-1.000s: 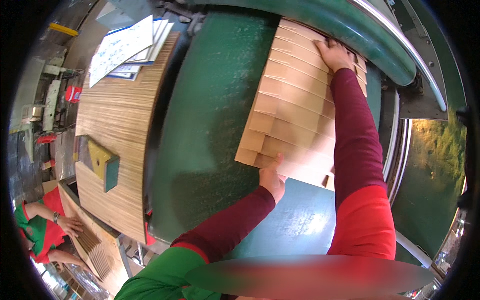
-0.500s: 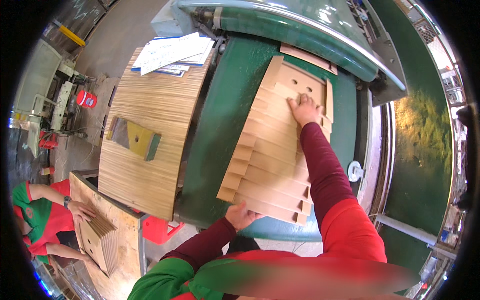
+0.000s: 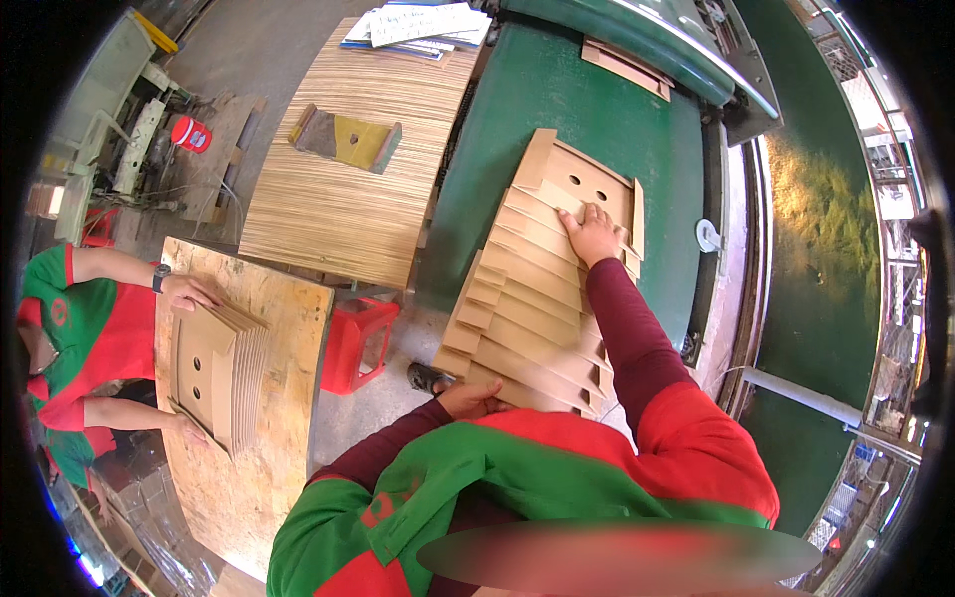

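A fanned row of overlapping brown folded cardboard blanks [image 3: 527,289] lies along the green conveyor belt [image 3: 468,189], its near end reaching past the belt's edge toward my body. Two round holes show in the farthest blank. My right hand [image 3: 594,234] rests flat on the blanks just below those holes, fingers spread. At the near left corner my left hand [image 3: 470,400] grips the edge of the lowest blanks, its fingers partly hidden by them.
Beyond, another cardboard blank [image 3: 627,68] lies by the machine's green roller cover. Left is a wood-grain table [image 3: 338,209] with papers [image 3: 418,25] and a yellow-brown block [image 3: 348,139]. A co-worker's hands hold a cardboard stack [image 3: 214,373] on a plywood table; a red stool [image 3: 353,343] stands between.
The fanned blanks have come toward me, away from the blank by the roller, with both my hands on them. My view has shifted, showing more of the co-worker's table.
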Tool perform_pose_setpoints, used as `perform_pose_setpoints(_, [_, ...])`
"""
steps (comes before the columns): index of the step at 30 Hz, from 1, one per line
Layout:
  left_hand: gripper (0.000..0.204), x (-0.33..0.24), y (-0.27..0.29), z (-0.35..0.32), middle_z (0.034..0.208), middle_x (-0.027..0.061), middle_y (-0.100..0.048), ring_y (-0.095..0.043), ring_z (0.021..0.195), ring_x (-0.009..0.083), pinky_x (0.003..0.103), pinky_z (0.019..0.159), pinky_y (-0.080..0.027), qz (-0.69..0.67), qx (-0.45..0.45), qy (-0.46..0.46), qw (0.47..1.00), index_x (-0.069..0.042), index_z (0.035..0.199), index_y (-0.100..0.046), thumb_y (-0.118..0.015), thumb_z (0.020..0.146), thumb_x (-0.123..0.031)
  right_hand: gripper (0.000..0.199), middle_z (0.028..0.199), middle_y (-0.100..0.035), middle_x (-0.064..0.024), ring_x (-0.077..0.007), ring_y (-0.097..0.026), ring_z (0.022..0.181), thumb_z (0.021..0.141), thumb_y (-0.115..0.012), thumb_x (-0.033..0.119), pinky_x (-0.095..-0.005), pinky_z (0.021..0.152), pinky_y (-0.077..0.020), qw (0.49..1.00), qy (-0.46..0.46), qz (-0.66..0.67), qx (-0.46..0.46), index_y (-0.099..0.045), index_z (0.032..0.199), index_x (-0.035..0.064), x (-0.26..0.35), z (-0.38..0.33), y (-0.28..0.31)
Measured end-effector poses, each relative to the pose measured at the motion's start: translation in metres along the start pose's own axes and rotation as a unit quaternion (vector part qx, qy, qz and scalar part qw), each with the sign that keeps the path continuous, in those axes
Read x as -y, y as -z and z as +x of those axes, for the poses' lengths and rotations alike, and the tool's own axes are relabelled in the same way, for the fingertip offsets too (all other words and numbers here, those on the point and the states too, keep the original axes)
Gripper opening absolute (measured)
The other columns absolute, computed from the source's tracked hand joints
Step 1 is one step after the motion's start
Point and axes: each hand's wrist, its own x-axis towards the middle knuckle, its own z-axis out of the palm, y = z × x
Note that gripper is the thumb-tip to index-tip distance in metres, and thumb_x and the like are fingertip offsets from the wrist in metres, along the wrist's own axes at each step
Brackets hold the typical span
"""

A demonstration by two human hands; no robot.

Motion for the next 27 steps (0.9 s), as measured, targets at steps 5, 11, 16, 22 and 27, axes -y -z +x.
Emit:
perform_pose_setpoints(5, [0.049,-0.019,-0.041,0.038,0.133,0.0161,-0.049,-0.050,0.120,0.0311,0.044,0.105,-0.038,0.106,-0.138,-0.090,0.981,-0.004,0.138,-0.035,-0.041,0.100,-0.034,0.082,0.152,-0.026,-0.0112,-0.0295,-0.027,0.139,0.086,-0.033,0.071,-0.0639,0.105,-0.0208,0.999,0.038,-0.001,0.002,-0.027,0.146,0.0146,-0.006,0.013,0.026])
perform_pose_setpoints(11, [0.042,-0.096,-0.099,0.155,0.134,0.0151,-0.047,-0.048,0.122,0.0332,0.053,0.100,-0.041,0.103,-0.110,-0.235,0.960,-0.005,0.136,-0.035,-0.040,0.101,-0.028,0.067,0.140,-0.046,-0.0121,-0.0323,-0.043,0.129,0.092,-0.034,0.063,-0.0605,0.103,-0.0292,0.989,0.128,0.070,0.026,-0.045,0.136,0.0150,-0.028,0.083,0.113])
perform_pose_setpoints(16, [0.044,-0.177,-0.134,0.251,0.141,0.0201,-0.033,-0.037,0.127,0.0442,0.066,0.093,-0.041,0.016,-0.232,-0.276,0.933,-0.009,0.136,-0.032,-0.042,0.100,-0.030,0.068,0.130,-0.054,-0.0168,-0.0338,-0.050,0.121,0.091,-0.036,0.063,-0.0452,0.100,-0.0381,0.987,0.148,0.062,-0.023,-0.051,0.131,0.0096,-0.041,0.129,0.148])
perform_pose_setpoints(22, [0.072,-0.224,-0.110,0.293,0.145,0.0250,-0.018,-0.022,0.125,0.0620,0.069,0.097,-0.034,-0.019,-0.289,-0.294,0.911,-0.010,0.144,-0.018,-0.052,0.092,-0.047,0.057,0.102,-0.067,-0.0167,-0.0338,-0.061,0.100,0.091,-0.040,0.058,-0.0427,0.087,-0.0465,0.983,0.162,0.058,-0.069,-0.066,0.108,0.0112,-0.043,0.121,0.151])
perform_pose_setpoints(27, [0.081,-0.220,-0.095,0.292,0.144,0.0277,-0.016,-0.027,0.117,0.0671,0.064,0.092,-0.043,0.015,-0.286,-0.310,0.907,-0.010,0.144,-0.013,-0.056,0.089,-0.052,0.063,0.088,-0.068,-0.0168,-0.0338,-0.065,0.085,0.083,-0.044,0.068,-0.0431,0.077,-0.0505,0.969,0.240,0.058,-0.024,-0.070,0.093,0.0107,-0.047,0.080,0.155])
